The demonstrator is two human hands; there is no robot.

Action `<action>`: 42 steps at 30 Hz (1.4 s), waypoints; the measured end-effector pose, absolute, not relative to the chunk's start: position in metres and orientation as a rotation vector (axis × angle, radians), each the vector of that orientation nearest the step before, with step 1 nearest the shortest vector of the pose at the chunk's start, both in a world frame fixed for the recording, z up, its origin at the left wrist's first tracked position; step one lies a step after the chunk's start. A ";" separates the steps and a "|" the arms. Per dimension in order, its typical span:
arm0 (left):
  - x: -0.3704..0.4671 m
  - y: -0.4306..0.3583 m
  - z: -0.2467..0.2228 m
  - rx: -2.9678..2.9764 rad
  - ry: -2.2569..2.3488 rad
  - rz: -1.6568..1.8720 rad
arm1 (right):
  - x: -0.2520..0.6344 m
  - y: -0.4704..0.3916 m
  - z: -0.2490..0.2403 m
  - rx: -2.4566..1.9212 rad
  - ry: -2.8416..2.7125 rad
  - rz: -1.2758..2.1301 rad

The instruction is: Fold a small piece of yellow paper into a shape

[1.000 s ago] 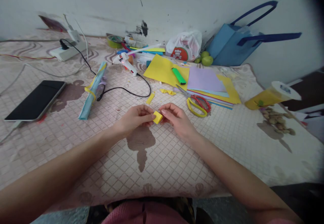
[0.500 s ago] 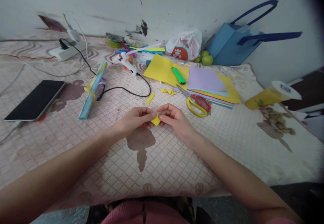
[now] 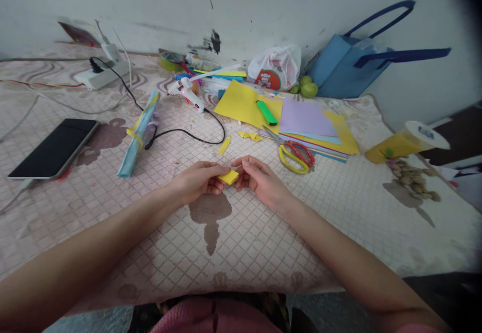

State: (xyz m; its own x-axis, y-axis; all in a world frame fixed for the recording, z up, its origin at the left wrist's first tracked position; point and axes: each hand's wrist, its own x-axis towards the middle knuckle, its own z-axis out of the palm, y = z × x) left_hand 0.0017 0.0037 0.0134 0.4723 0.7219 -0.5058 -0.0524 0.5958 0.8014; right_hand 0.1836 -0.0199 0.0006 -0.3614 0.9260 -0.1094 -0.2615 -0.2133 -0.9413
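A small folded piece of yellow paper (image 3: 229, 177) is pinched between the thumb and fingers of my left hand (image 3: 203, 177), over the middle of the tablecloth. Just to its right is my right hand (image 3: 259, 178), thumb lifted and fingers loosely apart. Its fingertips are close to the paper's right corner; whether they touch it I cannot tell. Beyond my hands lie a narrow yellow paper strip (image 3: 224, 145) and several small folded yellow paper pieces (image 3: 250, 136). Scissors (image 3: 292, 158) with red and yellow handles rest to the right of these.
Behind are coloured paper sheets (image 3: 307, 117) with a green cutter (image 3: 266, 113), and a glue gun (image 3: 188, 94) with a black cord. On the left lie a blue paper roll (image 3: 137, 137) and a phone (image 3: 54, 148). A yellow cup (image 3: 402, 142) stands at right.
My right thumb and fingers have come off the yellow paper and spread. The paper has turned in my left hand and now shows a flat, squarish face.
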 end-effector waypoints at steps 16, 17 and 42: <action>0.004 0.000 0.015 0.876 0.996 0.554 | 0.180 -0.021 -0.003 -0.964 -1.130 1.714; 0.004 0.000 0.015 0.868 0.985 0.561 | 0.180 -0.021 -0.002 -0.961 -1.113 1.717; 0.001 -0.009 0.014 1.744 1.040 0.878 | 0.179 -0.030 0.005 -1.100 -1.549 1.037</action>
State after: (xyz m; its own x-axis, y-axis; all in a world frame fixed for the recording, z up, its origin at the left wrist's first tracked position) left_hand 0.0010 -0.0086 0.0144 0.3953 0.9102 0.1232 0.2741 -0.2449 0.9300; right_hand 0.1787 -0.0296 0.0047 -0.1567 0.9643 0.2133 0.1700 0.2391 -0.9560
